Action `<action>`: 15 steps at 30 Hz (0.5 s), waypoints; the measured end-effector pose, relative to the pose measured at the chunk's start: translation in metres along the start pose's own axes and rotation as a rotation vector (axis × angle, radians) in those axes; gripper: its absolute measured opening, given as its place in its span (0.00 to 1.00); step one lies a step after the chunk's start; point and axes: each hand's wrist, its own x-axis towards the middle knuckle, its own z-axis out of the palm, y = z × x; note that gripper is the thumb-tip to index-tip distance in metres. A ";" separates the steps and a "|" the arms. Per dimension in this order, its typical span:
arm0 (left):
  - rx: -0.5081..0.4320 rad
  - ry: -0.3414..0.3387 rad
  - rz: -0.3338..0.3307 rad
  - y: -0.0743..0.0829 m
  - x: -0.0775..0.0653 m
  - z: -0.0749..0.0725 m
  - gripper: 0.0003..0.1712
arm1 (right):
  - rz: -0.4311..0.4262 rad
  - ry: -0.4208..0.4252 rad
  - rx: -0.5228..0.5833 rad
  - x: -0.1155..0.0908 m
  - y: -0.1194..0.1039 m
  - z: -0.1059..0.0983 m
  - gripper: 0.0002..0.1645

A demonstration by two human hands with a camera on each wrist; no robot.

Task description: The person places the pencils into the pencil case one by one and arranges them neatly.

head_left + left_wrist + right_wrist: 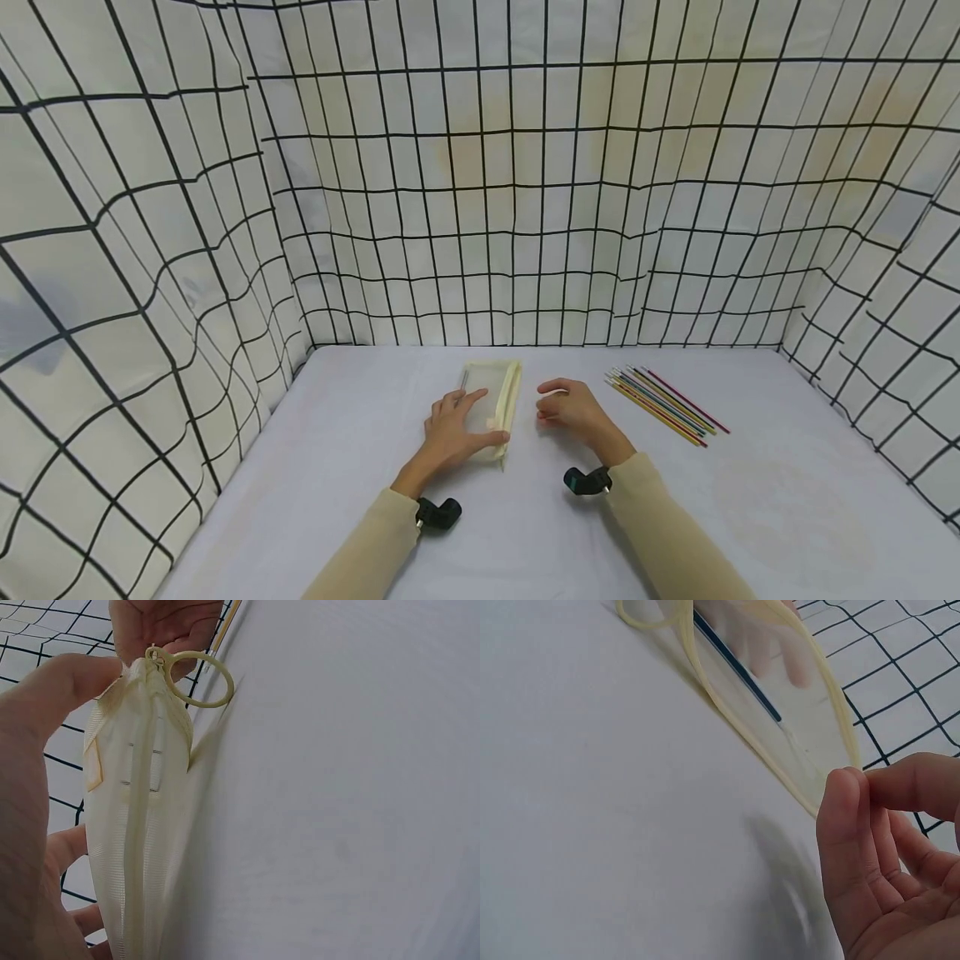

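My left hand [452, 431] grips a pale yellow, see-through zip pouch [486, 382] lying on the table. The thumb lies along its zip side and the fingers spread over the opposite side. A cream ring pull [230, 679] hangs at the zip's end in the left wrist view. Through the pouch wall, the right wrist view shows a thin dark stick [739, 667], its kind unclear. My right hand [576, 410] hovers just right of the pouch, apart from it, fingers loosely bent. Nothing shows between its thumb and index finger.
Several long, thin coloured pencils [660, 404] lie side by side to the right of my right hand. White cloth covers the table [510, 550]. White walls with a black grid [487, 208] enclose its back and sides.
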 end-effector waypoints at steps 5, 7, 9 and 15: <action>0.012 -0.002 0.006 -0.002 0.001 0.002 0.52 | 0.004 0.040 -0.074 -0.007 0.001 -0.020 0.21; 0.006 -0.003 0.014 -0.003 0.000 0.002 0.51 | 0.002 0.058 -0.103 -0.009 0.002 -0.028 0.21; -0.004 -0.003 0.023 -0.004 0.000 0.001 0.50 | -0.014 0.070 -0.137 -0.011 0.004 -0.036 0.21; -0.015 -0.002 0.039 -0.003 0.000 0.001 0.48 | -0.065 0.096 -0.210 -0.017 0.010 -0.063 0.21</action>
